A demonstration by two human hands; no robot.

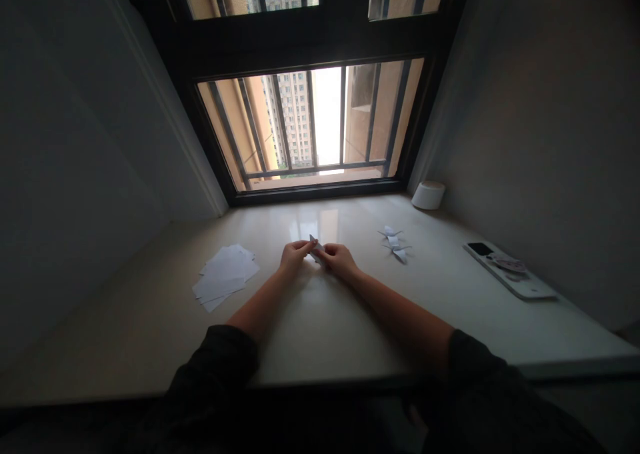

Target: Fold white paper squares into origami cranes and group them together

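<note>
Below the window [315,121], our left hand [295,254] and right hand [341,259] pinch a small folded paper [314,243], fingers clamped on it; an uneven squeeze could skew the crease or tear it.

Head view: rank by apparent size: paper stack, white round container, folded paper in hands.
1. paper stack
2. white round container (farther from camera)
3. folded paper, partly hidden between left hand and right hand
</note>
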